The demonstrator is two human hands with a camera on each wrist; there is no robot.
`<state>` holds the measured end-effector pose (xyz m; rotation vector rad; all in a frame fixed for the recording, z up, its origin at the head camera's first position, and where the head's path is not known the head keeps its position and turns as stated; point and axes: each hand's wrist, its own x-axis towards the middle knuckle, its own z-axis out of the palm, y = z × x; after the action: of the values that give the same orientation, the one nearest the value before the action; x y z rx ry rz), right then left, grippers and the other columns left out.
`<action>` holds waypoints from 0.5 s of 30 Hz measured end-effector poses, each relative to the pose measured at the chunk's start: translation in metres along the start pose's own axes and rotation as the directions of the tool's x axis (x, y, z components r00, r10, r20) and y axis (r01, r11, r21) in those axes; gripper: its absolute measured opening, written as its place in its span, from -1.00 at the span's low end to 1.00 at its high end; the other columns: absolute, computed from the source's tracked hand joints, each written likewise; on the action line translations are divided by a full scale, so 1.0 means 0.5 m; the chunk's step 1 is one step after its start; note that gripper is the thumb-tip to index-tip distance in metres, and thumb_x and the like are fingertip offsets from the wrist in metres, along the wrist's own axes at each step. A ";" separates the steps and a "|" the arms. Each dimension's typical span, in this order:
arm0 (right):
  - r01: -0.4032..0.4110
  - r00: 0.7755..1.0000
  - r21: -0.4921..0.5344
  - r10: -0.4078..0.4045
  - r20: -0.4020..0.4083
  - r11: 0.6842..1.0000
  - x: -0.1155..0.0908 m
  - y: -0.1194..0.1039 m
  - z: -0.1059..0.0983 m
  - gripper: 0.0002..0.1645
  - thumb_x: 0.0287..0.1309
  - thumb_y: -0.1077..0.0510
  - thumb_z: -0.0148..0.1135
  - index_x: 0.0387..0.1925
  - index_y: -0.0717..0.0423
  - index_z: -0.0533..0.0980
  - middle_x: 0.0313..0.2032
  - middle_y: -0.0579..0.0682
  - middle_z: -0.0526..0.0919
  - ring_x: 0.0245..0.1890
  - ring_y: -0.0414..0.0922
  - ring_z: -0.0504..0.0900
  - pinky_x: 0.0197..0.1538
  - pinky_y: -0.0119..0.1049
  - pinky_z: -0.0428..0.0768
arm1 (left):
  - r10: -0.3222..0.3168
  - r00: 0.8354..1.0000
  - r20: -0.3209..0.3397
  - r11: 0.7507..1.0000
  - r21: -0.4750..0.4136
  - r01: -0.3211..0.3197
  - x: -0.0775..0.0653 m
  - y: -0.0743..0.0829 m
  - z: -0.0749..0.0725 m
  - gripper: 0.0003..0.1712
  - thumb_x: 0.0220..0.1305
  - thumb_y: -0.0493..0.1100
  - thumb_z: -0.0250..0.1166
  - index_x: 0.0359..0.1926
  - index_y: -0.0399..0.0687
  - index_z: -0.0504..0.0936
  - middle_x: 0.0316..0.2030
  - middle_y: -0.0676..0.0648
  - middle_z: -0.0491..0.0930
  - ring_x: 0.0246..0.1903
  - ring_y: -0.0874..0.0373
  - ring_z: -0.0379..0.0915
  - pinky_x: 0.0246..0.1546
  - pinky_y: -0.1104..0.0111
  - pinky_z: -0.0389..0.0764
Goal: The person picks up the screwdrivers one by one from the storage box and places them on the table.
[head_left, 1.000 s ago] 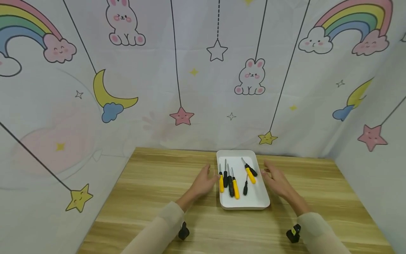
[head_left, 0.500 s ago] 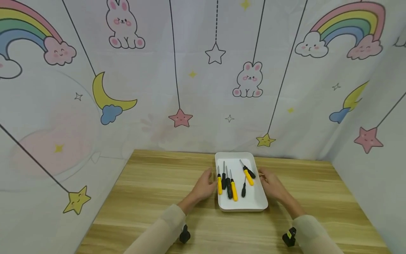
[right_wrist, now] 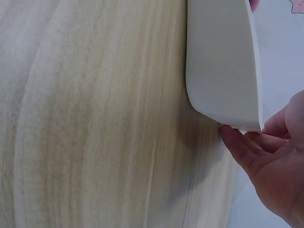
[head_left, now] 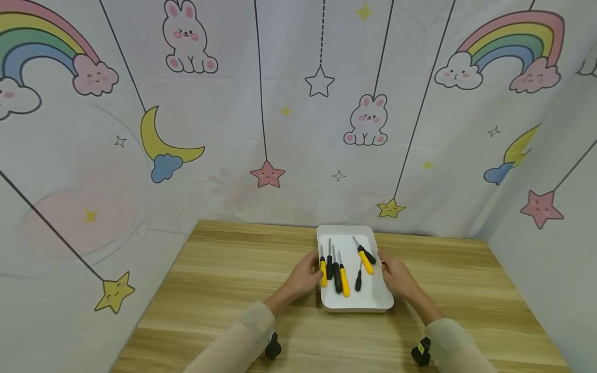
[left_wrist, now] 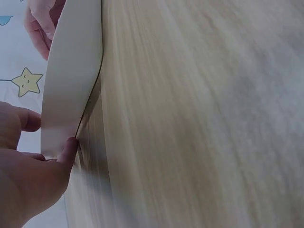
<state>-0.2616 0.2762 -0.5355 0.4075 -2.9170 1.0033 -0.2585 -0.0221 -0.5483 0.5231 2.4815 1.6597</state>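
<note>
A white rectangular tray (head_left: 342, 304) sits on the wooden table, holding several screwdrivers with yellow or black handles. My left hand (head_left: 303, 275) grips its left side, with the thumb over the rim beside a yellow-handled screwdriver (head_left: 323, 272). On the opposite side, my right hand (head_left: 398, 276) holds the tray's right edge. In the left wrist view, a fingertip (left_wrist: 70, 142) lies at the lower edge of the tray wall (left_wrist: 71, 80). The right wrist view has fingertips (right_wrist: 230, 133) low against the tray, close over the table. A black screwdriver (head_left: 358, 281) lies apart from the left group.
The wooden tabletop (head_left: 224, 259) extends to both sides of the tray and in front of it. Right behind the tray hangs a white cloth (head_left: 298, 202) printed with stars, rabbits and rainbows. Another stretch of cloth (head_left: 559, 269) borders the table's right side.
Both hands have closed in on the tray from its sides and now grip its edges. The screwdrivers lie as before; the head view has shifted slightly.
</note>
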 end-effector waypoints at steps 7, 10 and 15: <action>-0.026 1.000 0.013 0.025 0.005 1.000 0.001 0.010 0.002 -0.45 0.47 0.44 -0.10 0.42 0.56 0.35 0.34 0.49 0.48 0.37 0.37 0.47 0.36 0.28 0.47 | 0.017 1.000 0.019 0.999 -0.035 -0.016 0.007 0.000 0.005 -0.28 0.43 -0.49 0.06 0.58 -0.41 0.20 0.53 -0.42 0.25 0.54 -0.26 0.17 0.55 -0.03 0.17; -0.051 0.999 0.032 0.050 0.008 0.998 -0.001 0.012 0.000 -0.44 0.47 0.43 -0.09 0.44 0.52 0.35 0.36 0.46 0.47 0.35 0.30 0.51 0.33 0.25 0.51 | 0.017 1.000 0.023 0.999 -0.037 -0.016 0.006 0.000 0.007 -0.27 0.42 -0.51 0.06 0.58 -0.43 0.18 0.53 -0.42 0.25 0.53 -0.27 0.18 0.55 -0.04 0.16; -0.066 0.998 0.040 0.066 0.017 0.997 -0.001 0.012 -0.003 -0.42 0.46 0.43 -0.05 0.45 0.47 0.36 0.36 0.44 0.48 0.22 0.21 0.59 0.24 0.17 0.60 | 0.002 1.000 0.024 1.000 -0.014 -0.002 0.007 -0.004 0.007 -0.25 0.42 -0.50 0.06 0.60 -0.41 0.15 0.53 -0.41 0.26 0.52 -0.25 0.21 0.54 -0.05 0.19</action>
<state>-0.2625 0.2819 -0.5380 0.3240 -2.9466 1.0745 -0.2612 -0.0187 -0.5510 0.5409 2.4517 1.6601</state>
